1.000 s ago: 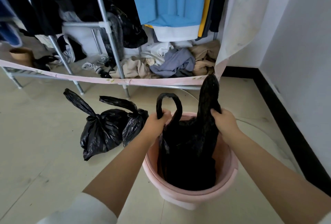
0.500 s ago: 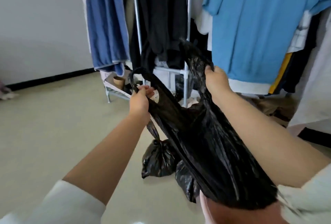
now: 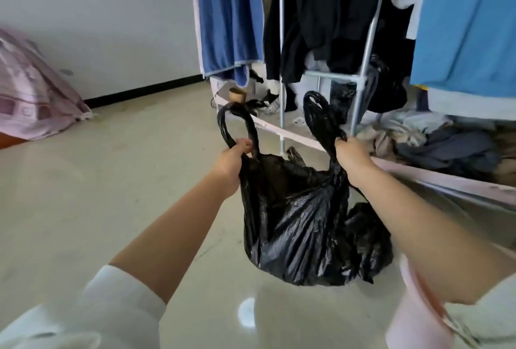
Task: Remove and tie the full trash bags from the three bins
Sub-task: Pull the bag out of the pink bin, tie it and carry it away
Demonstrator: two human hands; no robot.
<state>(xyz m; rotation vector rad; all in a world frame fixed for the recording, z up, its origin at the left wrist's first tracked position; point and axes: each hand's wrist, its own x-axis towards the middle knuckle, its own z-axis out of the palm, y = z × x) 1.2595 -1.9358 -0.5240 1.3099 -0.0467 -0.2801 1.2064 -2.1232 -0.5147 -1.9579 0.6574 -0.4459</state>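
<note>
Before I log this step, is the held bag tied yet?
Untied: left hand and right hand hold the bag handles apart.

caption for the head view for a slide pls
Left hand and right hand each grip a handle of the untied black trash bag beside a clothes rack.

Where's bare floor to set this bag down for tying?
Bare floor lies left of the held bag, running to the pink bundle. Right is crowded: another black bag, the clothes rack, piled clothes.
</note>
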